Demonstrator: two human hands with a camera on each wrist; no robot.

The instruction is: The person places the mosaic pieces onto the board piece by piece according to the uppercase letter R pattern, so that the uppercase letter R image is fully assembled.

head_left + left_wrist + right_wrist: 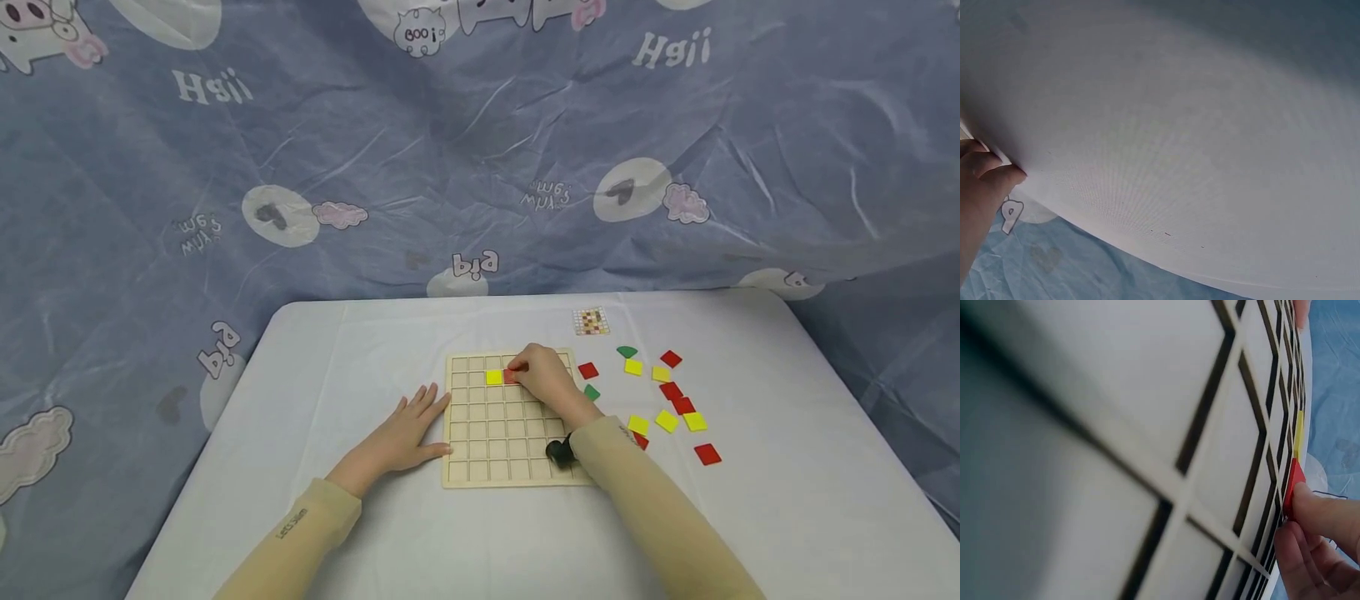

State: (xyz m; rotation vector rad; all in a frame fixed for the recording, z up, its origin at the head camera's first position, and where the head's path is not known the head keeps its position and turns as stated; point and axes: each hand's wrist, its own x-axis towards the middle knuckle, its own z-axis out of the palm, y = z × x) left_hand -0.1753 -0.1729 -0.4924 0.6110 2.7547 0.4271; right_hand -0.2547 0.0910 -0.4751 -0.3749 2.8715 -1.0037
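A wooden grid board (478, 430) lies on the table, with a yellow square tile (493, 377) in a cell of its second row. My right hand (546, 377) pinches a red square tile (510, 377) just right of the yellow one. The right wrist view shows the thumb against this red tile (1293, 481), which stands slightly tilted at the grid. My left hand (403, 432) rests with spread fingers along the board's left edge, thumb and fingertips touching it. In the left wrist view, only part of the left hand (982, 181) shows.
Right of the board lie loose red tiles (707, 454), yellow tiles (667, 422) and green rounded pieces (627, 352), several overlapping. A small patterned card (592, 321) lies at the back. The black wrist camera (559, 452) hangs over the board's lower right. A printed cloth (420, 167) hangs behind the white table (352, 350).
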